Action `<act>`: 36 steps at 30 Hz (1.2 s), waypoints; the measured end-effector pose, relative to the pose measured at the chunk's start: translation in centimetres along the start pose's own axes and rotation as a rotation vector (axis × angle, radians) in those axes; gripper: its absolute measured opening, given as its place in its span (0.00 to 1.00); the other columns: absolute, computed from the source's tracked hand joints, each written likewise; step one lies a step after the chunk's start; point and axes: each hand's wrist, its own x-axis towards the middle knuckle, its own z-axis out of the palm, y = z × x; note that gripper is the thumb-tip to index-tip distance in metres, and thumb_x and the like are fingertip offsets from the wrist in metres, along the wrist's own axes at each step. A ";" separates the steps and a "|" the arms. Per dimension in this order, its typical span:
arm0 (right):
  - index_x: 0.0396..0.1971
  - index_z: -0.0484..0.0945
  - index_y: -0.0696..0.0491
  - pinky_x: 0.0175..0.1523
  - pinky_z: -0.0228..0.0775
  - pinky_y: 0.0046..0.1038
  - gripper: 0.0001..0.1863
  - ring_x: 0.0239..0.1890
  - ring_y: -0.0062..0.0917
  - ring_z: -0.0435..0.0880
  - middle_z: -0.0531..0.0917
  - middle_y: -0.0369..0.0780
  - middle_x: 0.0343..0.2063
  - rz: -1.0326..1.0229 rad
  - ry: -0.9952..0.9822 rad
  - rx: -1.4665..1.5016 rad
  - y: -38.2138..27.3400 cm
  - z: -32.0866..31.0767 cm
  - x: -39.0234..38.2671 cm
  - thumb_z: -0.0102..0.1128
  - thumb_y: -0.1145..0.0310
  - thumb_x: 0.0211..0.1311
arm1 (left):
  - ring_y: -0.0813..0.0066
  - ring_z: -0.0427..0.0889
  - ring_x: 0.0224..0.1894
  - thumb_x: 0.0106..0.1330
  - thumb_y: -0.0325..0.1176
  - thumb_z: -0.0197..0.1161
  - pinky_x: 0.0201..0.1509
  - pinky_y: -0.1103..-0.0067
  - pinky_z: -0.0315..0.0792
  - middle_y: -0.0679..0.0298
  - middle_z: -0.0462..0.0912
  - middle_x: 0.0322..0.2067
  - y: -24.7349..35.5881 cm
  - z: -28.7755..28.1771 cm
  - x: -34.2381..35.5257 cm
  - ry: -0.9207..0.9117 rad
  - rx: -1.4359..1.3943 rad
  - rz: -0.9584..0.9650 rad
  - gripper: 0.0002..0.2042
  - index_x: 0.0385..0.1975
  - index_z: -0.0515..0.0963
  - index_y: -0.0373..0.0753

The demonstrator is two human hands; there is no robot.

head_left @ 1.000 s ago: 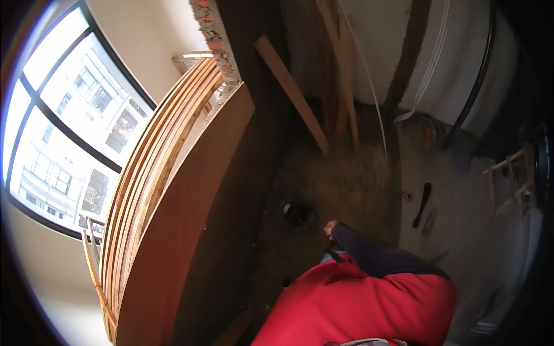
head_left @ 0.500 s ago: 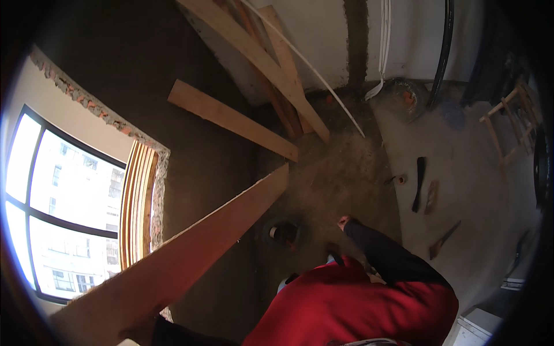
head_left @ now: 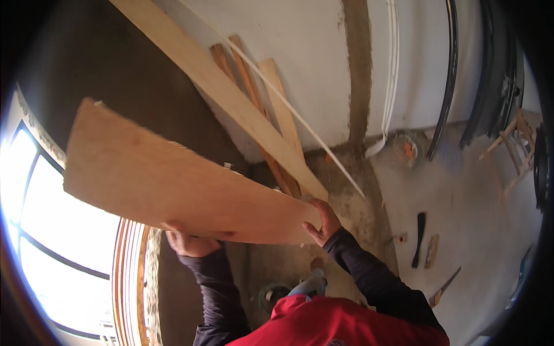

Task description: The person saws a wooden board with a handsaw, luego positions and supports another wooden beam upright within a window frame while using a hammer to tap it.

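Head view: Right hand (head_left: 328, 224) and left hand (head_left: 193, 245) clamp their fingers on a board (head_left: 184, 179), at its right end and lower edge, held aloft before leaning planks (head_left: 232, 104); 1 saw (head_left: 444, 288) lies on the floor (head_left: 479, 242), right.

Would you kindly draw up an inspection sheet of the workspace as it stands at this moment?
Surface: floor darker below the board, paler to the right.
Job's things: wooden board held up off the floor, slanting, its left end higher.
Clutter: handsaw, dark long tool and small brown block lying on the pale floor.
Grippers: left hand grips the board's lower edge; right hand grips its right end, thumb on the face.
Cables: white lines run down the wall; cables or pipes, cannot tell.
Surroundings: planks leaning in the corner, wooden frame at right, window at left.
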 end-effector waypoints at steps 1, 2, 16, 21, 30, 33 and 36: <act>0.55 0.68 0.55 0.54 0.69 0.34 0.27 0.48 0.39 0.78 0.77 0.47 0.46 -0.057 0.085 -0.065 0.8 0.4 3.0 0.62 0.59 0.59 | 0.66 0.77 0.42 0.67 0.48 0.58 0.48 0.70 0.73 0.57 0.77 0.41 0.1 3.7 0.6 0.017 -0.503 -0.165 0.22 0.49 0.69 0.35; 0.54 0.68 0.56 0.55 0.68 0.36 0.26 0.48 0.43 0.78 0.79 0.49 0.43 -0.110 0.168 -0.130 1.5 0.5 5.6 0.60 0.58 0.59 | 0.68 0.77 0.41 0.66 0.47 0.60 0.47 0.72 0.73 0.59 0.78 0.40 -1.3 6.3 0.8 -0.013 -0.553 -0.238 0.21 0.46 0.70 0.35; 0.45 0.77 0.59 0.49 0.66 0.21 0.20 0.42 0.18 0.77 0.82 0.34 0.39 0.369 0.296 0.655 26.5 -7.4 25.9 0.57 0.57 0.65 | 0.65 0.66 0.54 0.61 0.49 0.66 0.54 0.70 0.67 0.52 0.68 0.52 -26.3 29.9 24.3 0.237 -0.004 0.070 0.34 0.56 0.62 0.27; 0.48 0.76 0.60 0.51 0.65 0.22 0.22 0.44 0.18 0.76 0.81 0.34 0.41 0.342 0.234 0.729 29.9 -11.4 27.7 0.57 0.55 0.65 | 0.68 0.78 0.35 0.67 0.52 0.55 0.39 0.73 0.72 0.53 0.82 0.32 -30.8 31.0 30.3 0.127 0.372 -0.113 0.27 0.37 0.75 0.26; 0.43 0.78 0.57 0.44 0.69 0.22 0.17 0.38 0.15 0.76 0.82 0.33 0.35 0.454 0.181 0.564 34.1 -12.2 29.3 0.58 0.58 0.65 | 0.65 0.74 0.45 0.69 0.58 0.48 0.49 0.70 0.72 0.54 0.76 0.46 -19.6 38.7 18.7 0.165 0.136 -0.073 0.32 0.50 0.70 0.28; 0.37 0.79 0.57 0.41 0.70 0.29 0.24 0.32 0.28 0.79 0.82 0.45 0.29 0.455 0.239 0.342 38.4 -8.4 29.0 0.61 0.49 0.57 | 0.58 0.76 0.48 0.68 0.55 0.49 0.50 0.64 0.73 0.53 0.75 0.49 -17.4 41.5 15.0 0.105 0.042 -0.132 0.28 0.52 0.71 0.32; 0.34 0.79 0.57 0.38 0.70 0.32 0.22 0.30 0.31 0.79 0.81 0.45 0.26 0.505 0.037 0.400 34.4 -7.1 30.8 0.63 0.50 0.54 | 0.56 0.77 0.48 0.67 0.51 0.52 0.48 0.61 0.74 0.53 0.76 0.47 -18.0 38.6 14.3 -0.070 0.359 0.160 0.25 0.52 0.71 0.36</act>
